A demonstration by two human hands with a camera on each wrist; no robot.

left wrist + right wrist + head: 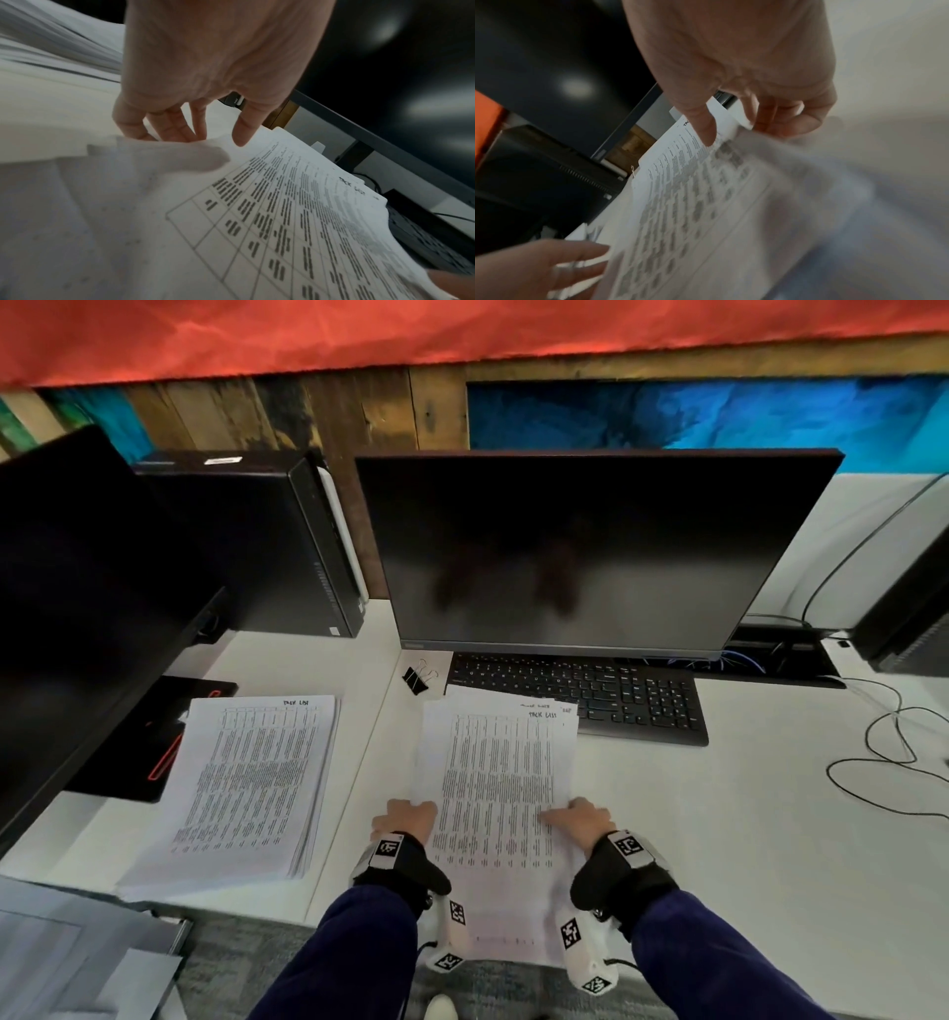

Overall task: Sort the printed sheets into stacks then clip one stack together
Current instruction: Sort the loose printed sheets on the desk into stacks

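A loose bundle of printed sheets (498, 783) with table text lies lengthwise in front of the keyboard, its near end past the desk edge. My left hand (411, 814) pinches its left edge: in the left wrist view the thumb (241, 134) is over the sheets (295, 213) and the fingers go under the curled edge. My right hand (570, 814) pinches the right edge, thumb (706, 130) on top of the sheets (693, 203) and fingers below. A second, thicker stack (251, 783) rests on the desk to the left. A black binder clip (418, 679) lies beyond the bundle.
A dark monitor (590, 546) and black keyboard (580, 695) stand just behind the bundle. A PC tower (267, 541) and another monitor (77, 608) are at the left. Black cables (883, 742) trail on the white desk (719, 814) at the right. More papers (77, 958) sit low on the left.
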